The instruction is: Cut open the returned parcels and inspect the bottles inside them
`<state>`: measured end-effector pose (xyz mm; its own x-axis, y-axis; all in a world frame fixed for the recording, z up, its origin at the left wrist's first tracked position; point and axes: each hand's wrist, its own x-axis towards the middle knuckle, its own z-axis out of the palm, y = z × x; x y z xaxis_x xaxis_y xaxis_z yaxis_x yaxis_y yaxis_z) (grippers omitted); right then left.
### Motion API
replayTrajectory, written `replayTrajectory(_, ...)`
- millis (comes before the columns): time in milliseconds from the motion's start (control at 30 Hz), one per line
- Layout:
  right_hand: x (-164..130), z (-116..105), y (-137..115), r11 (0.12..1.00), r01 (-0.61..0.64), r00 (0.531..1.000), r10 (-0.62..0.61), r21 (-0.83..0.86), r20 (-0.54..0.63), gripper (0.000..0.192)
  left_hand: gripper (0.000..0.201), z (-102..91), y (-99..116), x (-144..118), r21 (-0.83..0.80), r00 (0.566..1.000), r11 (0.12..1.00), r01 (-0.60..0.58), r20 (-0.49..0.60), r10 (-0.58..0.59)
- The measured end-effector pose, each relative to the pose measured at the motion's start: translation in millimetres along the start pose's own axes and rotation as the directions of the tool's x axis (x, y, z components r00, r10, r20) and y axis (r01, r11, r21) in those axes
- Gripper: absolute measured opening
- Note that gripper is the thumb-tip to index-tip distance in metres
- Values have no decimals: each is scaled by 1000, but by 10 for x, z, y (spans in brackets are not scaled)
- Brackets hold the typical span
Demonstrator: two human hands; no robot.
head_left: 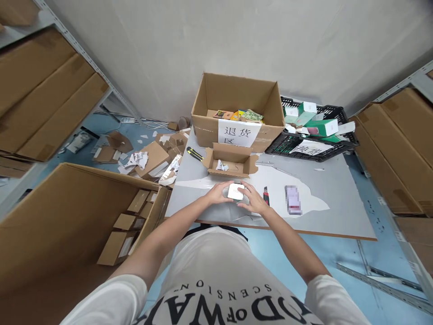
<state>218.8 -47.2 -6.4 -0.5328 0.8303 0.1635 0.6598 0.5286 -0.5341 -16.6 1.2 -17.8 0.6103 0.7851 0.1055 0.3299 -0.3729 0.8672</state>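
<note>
Between my two hands is a small white box [236, 191] with faint print on its top, just above the near part of the grey table. My left hand [219, 193] grips its left side, and my right hand [252, 197] has its fingers on the right side. Just beyond stands an open small cardboard box [233, 166] with its flaps spread and some crumpled white paper [222, 165] inside. To the right of my right hand lies a red and black box cutter [266, 196]. A yellow and black cutter [195, 154] rests left of the open box.
At the back stands a large labelled carton [203, 133] with colourful packets inside. Beside it a black crate [314, 156] holds green and white boxes. A phone-shaped pixelated item [293, 200] lies at right. A big carton [67, 198] with small boxes stands left; cardboard scraps [154, 158] litter the floor.
</note>
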Motion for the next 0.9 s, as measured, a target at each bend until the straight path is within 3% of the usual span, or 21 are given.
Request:
replayTrajectory(133, 1, 175, 11, 988, -91, 990, 103, 121, -95, 64, 90, -14, -11, 14, -17, 1000, 1000, 13, -3, -13)
replayTrajectory(267, 33, 230, 32, 987, -90, 989, 105, 133, -109, 52, 94, -31, -13, -6, 3, 1000, 1000, 18, 9, -18)
replayTrajectory(467, 72, 169, -17, 990, -61, 988, 78, 125, -136, 46, 107, -73, -59, -75, 25, 997, 997, 77, 0, -77)
replayTrajectory(600, 154, -21, -96, 989, -69, 987, 87, 134, -137, 46, 111, -88, -135, -117, 5, 993, 994, 113, 20, -113)
replayTrajectory(733, 229, -595, -160, 981, -79, 987, 102, 178, -125, 42, 109, -132, -172, -119, 67, 983, 984, 164, 74, -169)
replayTrajectory(833, 227, -1388, -81, 958, -136, 959, 190, 251, -208, 39, 100, -204, -149, -117, 162, 977, 972, 169, 103, -187)
replayTrajectory(900, 212, -2047, 92, 961, -170, 880, 248, 218, -405, 41, 93, -268, -114, -126, 238, 983, 963, 130, 96, -157)
